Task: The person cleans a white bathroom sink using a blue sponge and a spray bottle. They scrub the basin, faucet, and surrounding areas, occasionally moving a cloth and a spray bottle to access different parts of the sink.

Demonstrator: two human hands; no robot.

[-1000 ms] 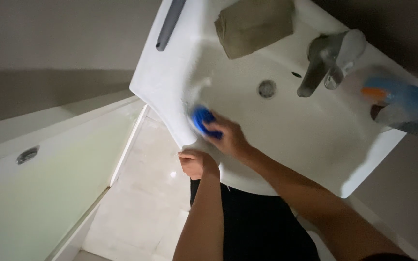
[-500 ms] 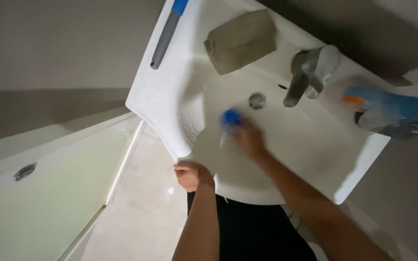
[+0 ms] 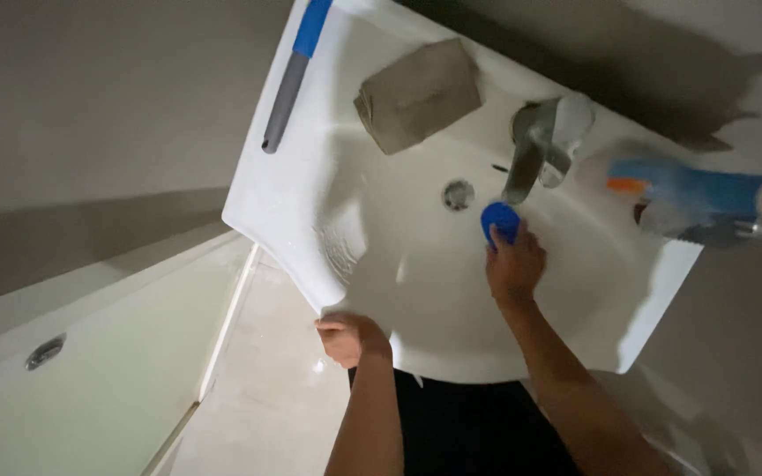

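Observation:
A white wash basin (image 3: pixel 293 229) fills the middle of the view. My right hand (image 3: pixel 513 264) is inside the bowl, closed on a small blue scrubber (image 3: pixel 499 219) pressed against the basin just below the chrome faucet (image 3: pixel 540 141) and right of the drain (image 3: pixel 458 195). My left hand (image 3: pixel 350 337) grips the front left rim of the basin, fingers curled over the edge.
A folded grey-brown cloth (image 3: pixel 418 95) lies on the basin's back ledge. A grey tool with a blue handle (image 3: pixel 295 75) rests along the left ledge. A blue spray bottle (image 3: pixel 694 198) stands at the right. A pale bathtub (image 3: pixel 72 361) sits lower left, tiled floor (image 3: pixel 266 388) between.
My right hand has swept the blue scrubber from the basin's front left wall across the bowl to beside the drain, under the faucet. My left hand keeps its hold on the rim.

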